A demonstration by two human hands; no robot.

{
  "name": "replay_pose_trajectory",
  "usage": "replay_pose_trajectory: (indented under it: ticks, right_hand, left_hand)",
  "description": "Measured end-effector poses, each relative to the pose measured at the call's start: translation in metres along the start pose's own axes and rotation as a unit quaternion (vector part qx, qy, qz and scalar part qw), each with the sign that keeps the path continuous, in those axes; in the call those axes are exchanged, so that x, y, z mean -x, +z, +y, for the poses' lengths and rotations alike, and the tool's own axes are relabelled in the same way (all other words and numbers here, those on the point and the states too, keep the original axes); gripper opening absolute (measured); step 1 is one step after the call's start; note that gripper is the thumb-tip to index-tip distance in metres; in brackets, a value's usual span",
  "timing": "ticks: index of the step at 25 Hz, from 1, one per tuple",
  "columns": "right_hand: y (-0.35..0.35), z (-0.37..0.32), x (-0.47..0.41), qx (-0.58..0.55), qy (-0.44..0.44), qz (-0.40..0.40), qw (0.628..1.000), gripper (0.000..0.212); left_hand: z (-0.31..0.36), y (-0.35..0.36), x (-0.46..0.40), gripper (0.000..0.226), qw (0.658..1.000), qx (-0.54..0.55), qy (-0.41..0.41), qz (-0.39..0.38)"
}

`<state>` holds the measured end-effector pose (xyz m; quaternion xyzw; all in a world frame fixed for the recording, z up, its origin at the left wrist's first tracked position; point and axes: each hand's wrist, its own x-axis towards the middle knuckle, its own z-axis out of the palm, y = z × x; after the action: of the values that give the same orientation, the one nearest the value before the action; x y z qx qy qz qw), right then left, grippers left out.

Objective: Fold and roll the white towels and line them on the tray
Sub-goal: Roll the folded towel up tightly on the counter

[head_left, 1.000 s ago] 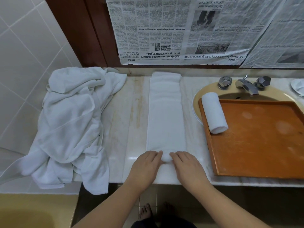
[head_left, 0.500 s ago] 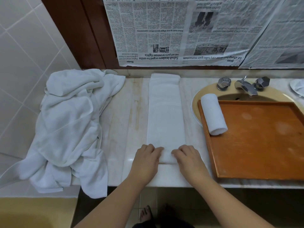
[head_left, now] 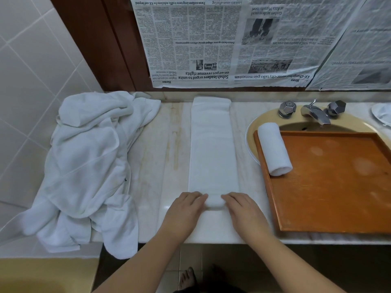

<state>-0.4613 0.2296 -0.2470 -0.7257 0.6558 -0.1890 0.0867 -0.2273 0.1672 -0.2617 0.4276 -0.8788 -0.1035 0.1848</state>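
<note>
Fingers (head_left: 195,196) of my left hand (head_left: 186,210) curl over the rolled near end of the folded towel (head_left: 213,149), and those of my right hand (head_left: 243,210) do the same from the other side, so both are grasping the small roll between them. I see that towel lying as a long strip on the counter (head_left: 165,166), running from the roll at 6 o'clock straight up toward 12 o'clock, its far end near the back wall. At 3 o'clock sits the orange tray (head_left: 338,227), resting over the sink (head_left: 266,115), with one finished rolled towel (head_left: 274,149) lying along its left edge. At 9 o'clock a heap of loose white towels (head_left: 88,166) spills over the counter's front edge. Behind the sink at 1 o'clock I make out the faucet (head_left: 315,113), and newspaper sheets (head_left: 232,43) cover the wall at 12 o'clock
</note>
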Motion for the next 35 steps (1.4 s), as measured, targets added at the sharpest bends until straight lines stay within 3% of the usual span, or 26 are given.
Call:
replay_pose_trajectory:
  ticks: [3,6,9,11,13,15,17,21,26,32,35]
  right_hand:
    - [-0.007,0.002,-0.016,-0.073,0.049,-0.039,0.995,0.026]
    - [-0.015,0.002,-0.035,-0.104,0.112,-0.099,0.983,0.026]
    - [-0.017,0.003,-0.045,-0.138,0.137,-0.103,0.976,0.014]
    - [-0.015,0.003,-0.046,-0.109,0.140,-0.089,0.980,0.016]
    - [-0.011,0.001,-0.041,-0.003,0.064,-0.042,0.997,0.028]
    - [-0.004,0.001,-0.032,0.034,-0.031,0.004,0.999,0.045]
    - [0.003,-0.002,-0.021,0.028,-0.039,0.026,0.998,0.046]
    - [0.016,-0.005,-0.001,0.046,0.014,-0.011,0.999,0.047]
    - [0.001,-0.006,-0.012,-0.005,0.064,-0.077,0.995,0.042]
    - [-0.020,-0.004,-0.026,-0.068,0.076,-0.120,0.988,0.027]
    - [-0.016,0.001,-0.024,-0.042,0.087,-0.104,0.990,0.026]
  left_hand:
    - [-0.003,-0.012,-0.016,0.036,0.994,0.073,-0.071,-0.045]
    - [-0.002,-0.025,-0.034,0.036,0.974,0.145,-0.143,-0.096]
    - [-0.002,-0.029,-0.042,0.029,0.963,0.180,-0.173,-0.105]
    - [-0.001,-0.027,-0.042,0.022,0.971,0.153,-0.168,-0.077]
    - [0.003,-0.021,-0.042,0.017,0.994,0.039,-0.096,-0.023]
    - [0.009,-0.009,-0.033,0.027,0.998,-0.063,-0.007,0.010]
    - [0.019,0.001,-0.018,0.042,0.995,-0.096,0.029,0.008]
    - [0.016,0.011,-0.001,0.064,0.997,-0.070,0.002,-0.023]
    - [0.004,-0.002,-0.012,0.041,0.998,0.027,-0.050,-0.035]
    - [0.005,-0.023,-0.025,0.034,0.974,0.132,-0.154,-0.102]
    - [0.004,-0.023,-0.030,0.024,0.976,0.114,-0.161,-0.088]
